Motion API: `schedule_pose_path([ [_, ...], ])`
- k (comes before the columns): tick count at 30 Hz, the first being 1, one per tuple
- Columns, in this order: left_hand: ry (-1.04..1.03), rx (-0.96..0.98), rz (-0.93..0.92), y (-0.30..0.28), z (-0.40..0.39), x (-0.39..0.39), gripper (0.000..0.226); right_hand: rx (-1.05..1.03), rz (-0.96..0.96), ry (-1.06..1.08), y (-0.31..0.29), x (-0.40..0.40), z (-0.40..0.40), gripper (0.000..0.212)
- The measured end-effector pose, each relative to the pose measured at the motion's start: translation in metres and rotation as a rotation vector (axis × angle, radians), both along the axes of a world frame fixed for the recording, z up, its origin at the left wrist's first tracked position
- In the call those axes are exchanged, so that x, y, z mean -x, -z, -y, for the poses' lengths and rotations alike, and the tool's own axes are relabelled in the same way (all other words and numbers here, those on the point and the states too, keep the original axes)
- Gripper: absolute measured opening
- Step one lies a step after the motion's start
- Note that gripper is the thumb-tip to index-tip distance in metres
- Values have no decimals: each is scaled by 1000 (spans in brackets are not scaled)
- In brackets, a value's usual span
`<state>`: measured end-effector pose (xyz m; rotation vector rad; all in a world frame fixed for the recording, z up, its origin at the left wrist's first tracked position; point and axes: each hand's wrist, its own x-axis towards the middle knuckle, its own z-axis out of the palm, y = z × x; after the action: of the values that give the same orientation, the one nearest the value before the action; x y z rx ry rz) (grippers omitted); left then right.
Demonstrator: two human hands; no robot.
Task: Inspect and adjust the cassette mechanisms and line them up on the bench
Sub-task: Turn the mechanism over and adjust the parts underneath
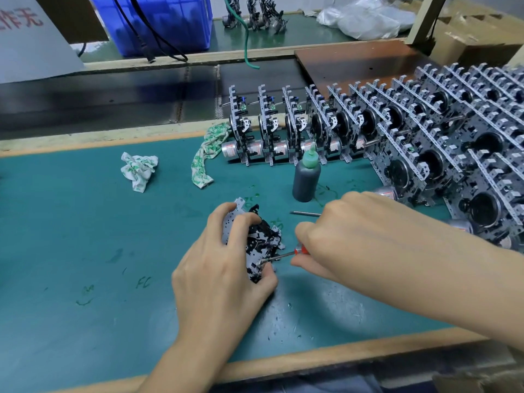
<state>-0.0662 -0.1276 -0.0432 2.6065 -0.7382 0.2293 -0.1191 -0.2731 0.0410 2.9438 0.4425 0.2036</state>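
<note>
My left hand (224,268) is wrapped around a cassette mechanism (259,245), fingers curled over its far edge and thumb tucked under the near corner, holding it tilted just above the green mat (85,236). My right hand (351,236) pinches a small screwdriver (286,253) with a red handle, its thin metal shaft reaching left so the tip touches the near right part of the mechanism, just beside my left thumb. A second thin metal tool (304,213) lies flat on the mat just beyond my right hand. Farther back stands a dark bottle (306,177) with a green nozzle, upright, with green smears on the mat around it. Behind the bottle and off to the right, a row of mechanisms (312,129) stands on edge, and more of them are packed in rows at the far right. Two crumpled white-and-green rags (139,170) lie on the mat to the left of that row. The mat has a pale wooden border; beyond it runs a dark belt, and on the far bench sits a blue bin (170,21) with black cables hanging over it, beside clear plastic bags (365,18) and cardboard boxes.
</note>
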Motion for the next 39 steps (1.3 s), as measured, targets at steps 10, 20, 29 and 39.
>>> schedule_pose_path([
  [10,-13,24,22,1,-2,0,50,-151,-152,302,1,8,-12,52],
  [20,29,14,42,-1,-6,-2,46,-177,-138,419,-18,11,18,52],
  [29,181,218,-28,12,-24,-23,44,-437,86,512,52,-44,-11,29],
  [39,316,246,-83,20,-47,-31,51,-269,-30,418,78,-53,-6,37],
])
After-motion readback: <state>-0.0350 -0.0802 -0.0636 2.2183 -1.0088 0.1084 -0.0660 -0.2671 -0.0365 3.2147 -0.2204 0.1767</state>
